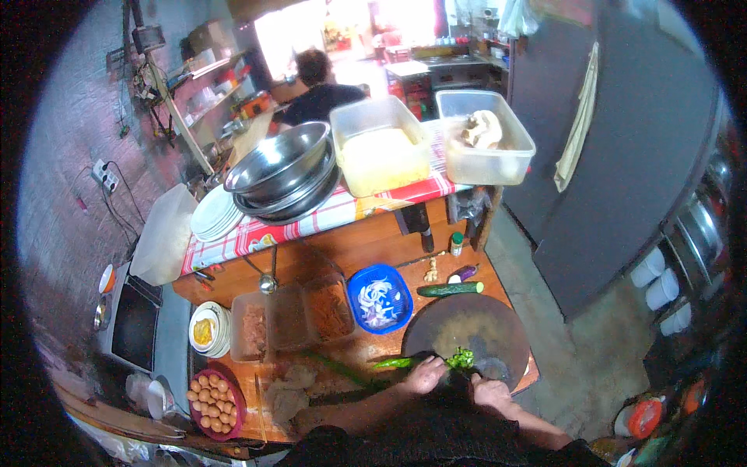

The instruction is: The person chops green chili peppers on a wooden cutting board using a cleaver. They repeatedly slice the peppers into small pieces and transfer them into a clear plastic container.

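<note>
A round, dark chopping block (430, 324) lies before me on the wooden table. My left hand (426, 375) rests at its near edge, fingers bent over the end of a long green chili pepper (393, 363). Chopped green pieces (461, 357) are heaped just right of those fingers. Close beside them, my right hand (489, 390) is closed around a dark handle, apparently a knife's; the blade is hard to make out. Beyond the block lie a cucumber (449, 289) and a purple eggplant (465, 272). A blue plastic basket (353, 292) holds sliced onion (379, 300).
Left of the basket stand plastic tubs (248, 356), one with meat, stacked plates (219, 344) and a bowl of eggs (215, 405). A cleaver (417, 222) hangs from the shelf edge, below steel bowls (280, 157) and two plastic bins (382, 169). A person (320, 96) is beyond.
</note>
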Motion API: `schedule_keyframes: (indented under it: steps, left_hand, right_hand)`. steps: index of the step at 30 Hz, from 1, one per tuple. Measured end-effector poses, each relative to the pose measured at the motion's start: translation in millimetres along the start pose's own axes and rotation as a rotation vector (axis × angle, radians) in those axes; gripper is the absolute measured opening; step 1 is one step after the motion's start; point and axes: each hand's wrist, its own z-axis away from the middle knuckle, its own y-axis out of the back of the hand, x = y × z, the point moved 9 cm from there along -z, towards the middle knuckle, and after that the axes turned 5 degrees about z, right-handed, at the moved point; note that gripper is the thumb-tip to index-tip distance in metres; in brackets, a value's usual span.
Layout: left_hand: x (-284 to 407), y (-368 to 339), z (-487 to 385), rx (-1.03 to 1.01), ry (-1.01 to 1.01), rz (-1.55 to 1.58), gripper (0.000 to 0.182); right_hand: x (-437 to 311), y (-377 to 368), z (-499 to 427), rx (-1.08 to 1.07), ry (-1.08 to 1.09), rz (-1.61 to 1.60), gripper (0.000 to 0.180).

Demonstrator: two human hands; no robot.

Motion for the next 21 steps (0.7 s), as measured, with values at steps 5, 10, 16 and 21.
schedule_keyframes:
  steps: [5, 10, 16, 21]
  left_hand:
    - [-10, -13, 8, -0.049, 0.106, 0.032, 0.007]
    - [-2, -7, 15, -0.005, -0.018, -0.031, 0.012]
    - [7, 21, 25, 0.054, -0.195, -0.705, 0.045]
    - [1, 13, -13, -0.098, 0.013, -0.063, 0.038]
  right_hand:
    - [-5, -2, -2, -0.014, 0.089, 0.019, 0.03]
    - [-13, 0, -10, 0.033, 0.121, 0.009, 0.031]
    - [14, 30, 6, 0.229, 0.011, -0.222, 0.032]
    - [13, 49, 29, 0.443, 0.116, 0.008, 0.029]
